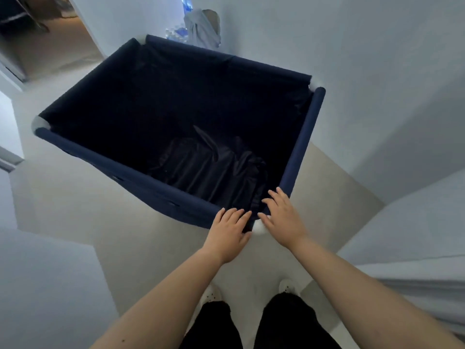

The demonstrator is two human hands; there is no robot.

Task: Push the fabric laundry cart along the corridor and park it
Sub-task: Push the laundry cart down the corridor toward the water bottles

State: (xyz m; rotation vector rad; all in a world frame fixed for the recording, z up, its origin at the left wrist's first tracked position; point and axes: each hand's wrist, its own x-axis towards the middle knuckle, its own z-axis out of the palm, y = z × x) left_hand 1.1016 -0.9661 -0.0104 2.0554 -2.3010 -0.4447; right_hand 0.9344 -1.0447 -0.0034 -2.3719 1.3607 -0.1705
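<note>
While laundry cart (176,117) sits ahead, left hand (230,234), right hand (281,217) rest flat, fingers spread, on near corner.

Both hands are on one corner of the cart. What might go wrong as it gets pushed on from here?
The left hand and right hand rest flat at one near corner of the laundry cart, so a push may swing it rather than roll it straight. Its far right corner sits close to the wall and could scrape. The grey bag ahead could block it.

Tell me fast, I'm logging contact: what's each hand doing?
Left hand: open, flat on the cart rim.
Right hand: open, flat on the corner.
</note>
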